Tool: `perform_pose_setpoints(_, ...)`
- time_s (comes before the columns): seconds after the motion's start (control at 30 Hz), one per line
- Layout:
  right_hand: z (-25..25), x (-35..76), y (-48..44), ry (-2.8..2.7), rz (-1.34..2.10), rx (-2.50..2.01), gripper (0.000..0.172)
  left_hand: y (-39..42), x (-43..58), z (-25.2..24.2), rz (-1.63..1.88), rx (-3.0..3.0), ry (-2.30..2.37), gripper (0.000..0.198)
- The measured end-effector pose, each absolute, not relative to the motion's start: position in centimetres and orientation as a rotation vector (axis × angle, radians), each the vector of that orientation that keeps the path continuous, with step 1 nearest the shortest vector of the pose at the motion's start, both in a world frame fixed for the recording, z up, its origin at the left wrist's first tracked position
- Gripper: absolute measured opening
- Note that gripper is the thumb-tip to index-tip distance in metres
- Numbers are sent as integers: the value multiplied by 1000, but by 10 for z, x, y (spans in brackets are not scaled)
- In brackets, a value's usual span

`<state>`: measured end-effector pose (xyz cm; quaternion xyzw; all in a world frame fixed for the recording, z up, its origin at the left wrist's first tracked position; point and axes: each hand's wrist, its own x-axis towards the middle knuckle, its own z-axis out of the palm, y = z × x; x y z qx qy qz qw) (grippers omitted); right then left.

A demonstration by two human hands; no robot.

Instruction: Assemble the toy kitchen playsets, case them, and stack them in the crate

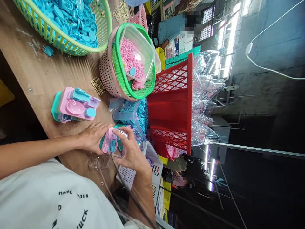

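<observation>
The picture is turned sideways. My left hand (95, 136) is wrapped around a small pink and teal plastic toy (110, 142) with light-blue parts, apparently a toy sink set. At the toy's upper side, my right hand (133, 149) grips a clear plastic cover (121, 131) between thumb and fingers; its exact outline is hard to see. A similar toy sink set (75, 106), with a pink basin and a round blue piece, stands on the wooden table beyond my left hand. Beside my hands lies a clear plastic shell (98, 161).
A light-green basket (105, 35) holds blue parts. A green basket (116, 57) holds pink parts and a clear tub. A bluish bin (128, 116), a red crate (170, 108) with clear packaging and a white basket (154, 168) stand close by. A gold frame (98, 86) lies on the table (45, 79).
</observation>
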<state>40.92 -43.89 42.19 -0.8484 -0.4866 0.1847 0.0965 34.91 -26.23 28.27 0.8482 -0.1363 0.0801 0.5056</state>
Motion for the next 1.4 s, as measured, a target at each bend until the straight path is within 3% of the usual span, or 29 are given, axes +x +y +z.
perform_pose_setpoints(0.23, 420, 419, -438, -1520, 557, -2478, 99, -264, 349, 280, 195, 2036, -335, 102)
perform_pose_setpoints(0.7, 415, 413, -442, -1425, 520, -2432, 97, -263, 350, 281, 228, 2027, -354, 92)
perform_pose_setpoints(1.03, 425, 421, -426, -1537, 591, -2469, 101, -262, 350, 280, 181, 2017, -344, 100)
perform_pose_setpoints(1.4, 383, 420, -464, -1328, 508, -2405, 108, -258, 353, 284, 235, 2046, -367, 95)
